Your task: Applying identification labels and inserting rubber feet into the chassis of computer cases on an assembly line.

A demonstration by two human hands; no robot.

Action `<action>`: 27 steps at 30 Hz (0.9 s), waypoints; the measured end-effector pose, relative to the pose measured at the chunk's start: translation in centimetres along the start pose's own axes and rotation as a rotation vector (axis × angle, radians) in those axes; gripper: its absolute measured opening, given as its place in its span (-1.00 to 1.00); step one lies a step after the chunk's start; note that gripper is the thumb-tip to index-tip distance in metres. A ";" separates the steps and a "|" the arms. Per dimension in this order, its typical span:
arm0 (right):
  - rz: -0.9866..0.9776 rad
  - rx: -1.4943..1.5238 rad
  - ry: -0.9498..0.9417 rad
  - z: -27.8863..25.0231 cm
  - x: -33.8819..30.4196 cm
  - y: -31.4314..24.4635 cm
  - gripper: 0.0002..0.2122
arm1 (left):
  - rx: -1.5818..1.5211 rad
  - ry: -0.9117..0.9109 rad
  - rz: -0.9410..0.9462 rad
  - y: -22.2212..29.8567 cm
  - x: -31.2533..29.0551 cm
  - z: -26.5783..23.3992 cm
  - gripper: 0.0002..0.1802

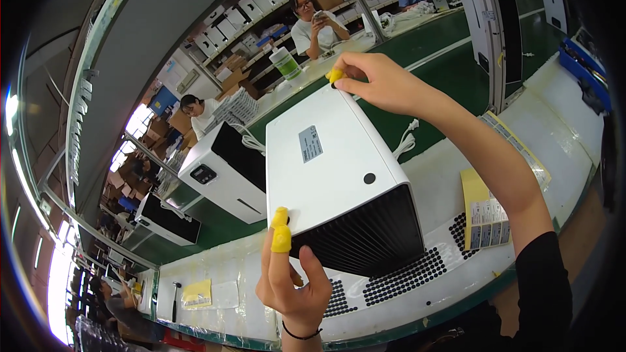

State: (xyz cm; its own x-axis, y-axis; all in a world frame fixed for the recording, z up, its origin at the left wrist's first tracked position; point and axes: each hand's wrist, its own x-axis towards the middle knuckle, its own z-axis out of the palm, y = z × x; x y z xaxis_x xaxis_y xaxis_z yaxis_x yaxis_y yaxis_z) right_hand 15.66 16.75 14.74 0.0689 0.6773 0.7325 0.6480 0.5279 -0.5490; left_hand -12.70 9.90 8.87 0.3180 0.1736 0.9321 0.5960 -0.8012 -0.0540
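Note:
A white box-shaped appliance point(339, 127) with a black ribbed grille lies in front of me. A silver label point(310, 143) and a black round pad point(370, 178) are on its upper face. Yellow finger cots cover fingertips of both hands. At the far corner my right hand point(372, 78) is closed in a pinch, a small black pad point(334, 85) showing at its fingertips. My left hand point(293, 280) is at the near left corner, fingers stretched out, thumb apart. One left fingertip touches the face beside another dark pad point(287, 220), which it partly hides.
Sheets of black round pads point(404, 280) lie under and beside the appliance. Yellow-backed label sheets point(486, 215) lie to the right. More white appliances point(225, 169) stand on the green conveyor belt point(450, 81). A metal post point(499, 45) rises at right. Co-workers point(316, 26) sit across the belt.

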 end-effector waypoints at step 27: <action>0.037 -0.175 -0.238 -0.6 1.3 -1.3 -0.65 | -0.367 0.386 -0.294 -2.2 -0.5 -0.5 -0.64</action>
State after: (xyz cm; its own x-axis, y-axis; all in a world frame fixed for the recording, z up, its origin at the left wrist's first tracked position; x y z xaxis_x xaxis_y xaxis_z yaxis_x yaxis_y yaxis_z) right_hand 15.37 16.68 16.61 -0.0714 0.8067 0.5867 0.7706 0.4180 -0.4810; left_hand -14.49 11.28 8.68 -0.1525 0.2524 0.9555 0.3031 -0.9083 0.2883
